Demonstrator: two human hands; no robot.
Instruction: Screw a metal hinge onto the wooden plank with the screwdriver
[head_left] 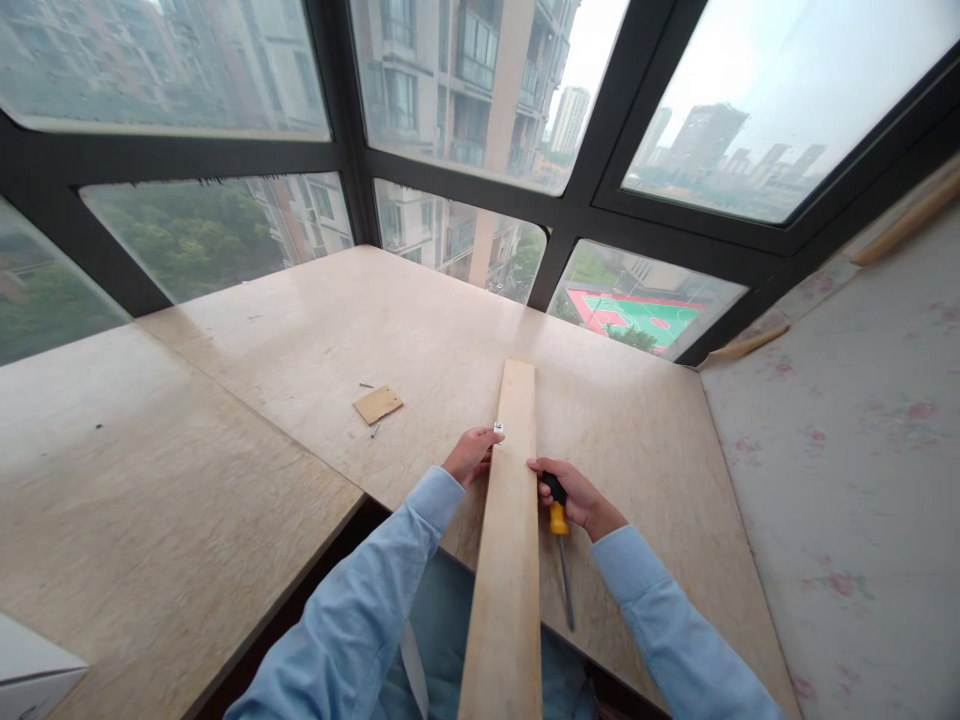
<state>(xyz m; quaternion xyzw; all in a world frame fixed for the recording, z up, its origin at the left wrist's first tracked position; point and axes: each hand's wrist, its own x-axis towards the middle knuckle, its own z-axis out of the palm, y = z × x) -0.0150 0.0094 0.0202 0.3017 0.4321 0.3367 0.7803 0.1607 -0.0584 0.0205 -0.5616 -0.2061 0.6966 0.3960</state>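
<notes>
A long, pale wooden board [510, 560] runs from the bottom edge of the view out over the stone-look sill. My left hand [471, 455] grips its left edge, thumb on top and fingers down the side. By that thumb tip is a small white square [499, 428] with a black mark. My right hand [574, 490] is closed around a screwdriver [558, 518] with a black and yellow handle, its metal shaft pointing down toward me. The thumb of this hand touches the board's right edge.
A small thin wooden piece [379, 404] lies left of the board, with a screw [375, 430] and another small metal fastener [366, 385] beside it. Dark-framed windows [465, 185] edge the sill. A floral-papered wall [847, 450] stands right; a white box [34, 660] sits lower left.
</notes>
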